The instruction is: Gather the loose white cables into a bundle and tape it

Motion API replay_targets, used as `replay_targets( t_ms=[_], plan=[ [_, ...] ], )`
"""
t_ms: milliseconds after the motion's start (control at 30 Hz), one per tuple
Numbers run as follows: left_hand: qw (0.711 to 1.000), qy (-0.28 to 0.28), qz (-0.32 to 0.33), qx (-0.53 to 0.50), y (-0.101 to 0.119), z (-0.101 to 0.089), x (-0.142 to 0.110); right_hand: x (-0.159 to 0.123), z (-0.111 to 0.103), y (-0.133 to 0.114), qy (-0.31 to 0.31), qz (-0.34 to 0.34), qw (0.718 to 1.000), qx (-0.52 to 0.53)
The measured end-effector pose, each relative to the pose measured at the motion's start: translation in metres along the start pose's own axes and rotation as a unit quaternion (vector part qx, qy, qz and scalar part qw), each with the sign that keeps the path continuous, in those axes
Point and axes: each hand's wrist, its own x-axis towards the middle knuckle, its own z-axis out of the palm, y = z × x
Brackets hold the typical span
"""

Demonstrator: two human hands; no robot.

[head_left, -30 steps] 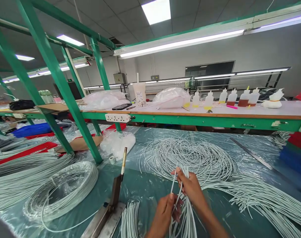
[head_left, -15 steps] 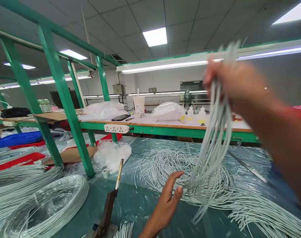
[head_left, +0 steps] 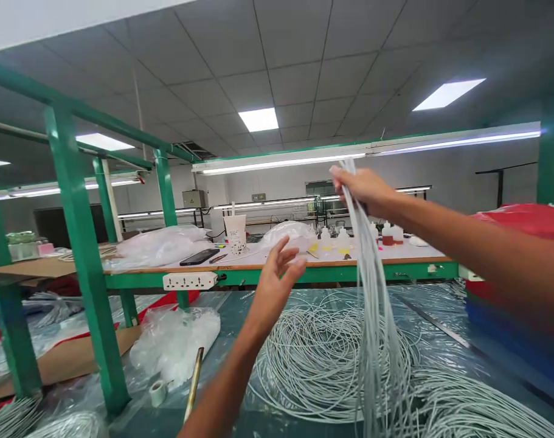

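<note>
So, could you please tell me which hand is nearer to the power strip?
The left hand: it is open, right of the power strip. The right hand is farther right and higher, gripping a bundle of wires.

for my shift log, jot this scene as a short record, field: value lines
right hand: right hand raised, gripping a bundle of pale strands that hangs down
left hand: left hand raised, open, fingers spread, holding nothing
lower surface: loose coil of strands, plastic bag, small white roll
shelf: phone, cup with straw, squeeze bottles
shelf edge: power strip
</note>
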Motion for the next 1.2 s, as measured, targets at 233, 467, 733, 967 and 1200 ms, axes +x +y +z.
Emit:
replay_targets(
  t_ms=[233,467,733,967,1200],
  plan=[
    [0.975,-0.202,-0.069,-0.055,0.03,0.044,0.035,-0.04,0.063,0.002,0.031,-0.004,0.998,0.063],
    [0.986,-0.109,-0.109,-0.064,0.013,0.051,0.026,-0.047,0.056,0.005,-0.086,-0.059,0.993,-0.054],
    [0.973,-0.197,-0.1,-0.067,0.013,0.039,0.023,-0.033,0.037,0.006,-0.097,-0.256,0.954,-0.125],
    [0.947,-0.217,-0.22,-0.093,0.014,0.047,0.025,-0.036,0.041,0.014,-0.119,-0.173,0.96,-0.187],
    [0.96,-0.132,-0.236,-0.078,0.025,0.045,0.035,-0.032,0.022,0.023,-0.219,-0.126,0.967,0.007]
  ],
)
